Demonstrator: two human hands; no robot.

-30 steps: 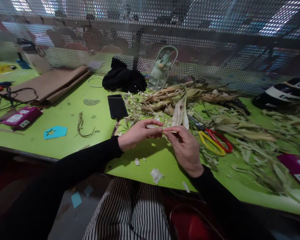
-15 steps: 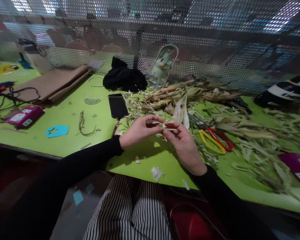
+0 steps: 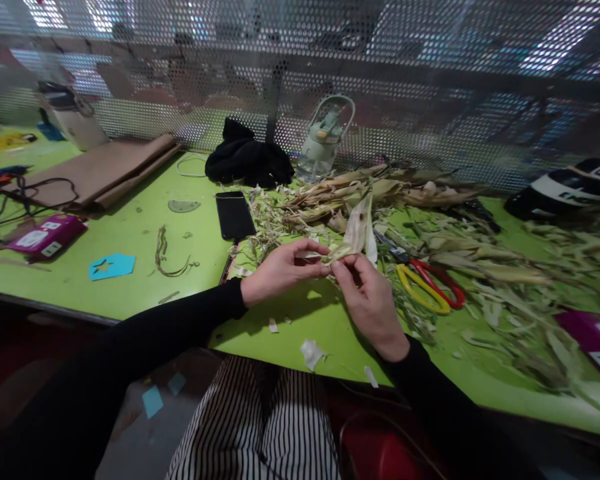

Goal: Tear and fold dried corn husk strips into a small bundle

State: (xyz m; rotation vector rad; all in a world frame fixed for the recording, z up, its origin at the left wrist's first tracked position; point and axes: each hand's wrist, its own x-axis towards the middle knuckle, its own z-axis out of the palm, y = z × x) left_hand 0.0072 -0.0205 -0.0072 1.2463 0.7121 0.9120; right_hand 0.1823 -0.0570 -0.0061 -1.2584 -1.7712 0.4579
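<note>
Both of my hands meet over the green table [image 3: 130,233] and pinch the same pale dried corn husk [image 3: 356,230]. My left hand [image 3: 280,270] grips its lower end with thumb and fingers closed. My right hand [image 3: 370,300] pinches the husk just beside it, fingers curled. The husk's broad tip rises up and away from my fingers. A pile of dried husks and leaves [image 3: 380,190] lies right behind my hands.
Red and yellow scissors [image 3: 427,283] lie right of my right hand. A black phone [image 3: 235,215], a black cloth [image 3: 247,160] and a pale green bottle [image 3: 323,140] sit behind. At the left are a blue paper shape [image 3: 111,265], a magenta box [image 3: 45,235] and brown paper [image 3: 97,170].
My hands have shifted slightly while working the husk's lower end; the fingers pinch closer together. Nothing else on the table has moved.
</note>
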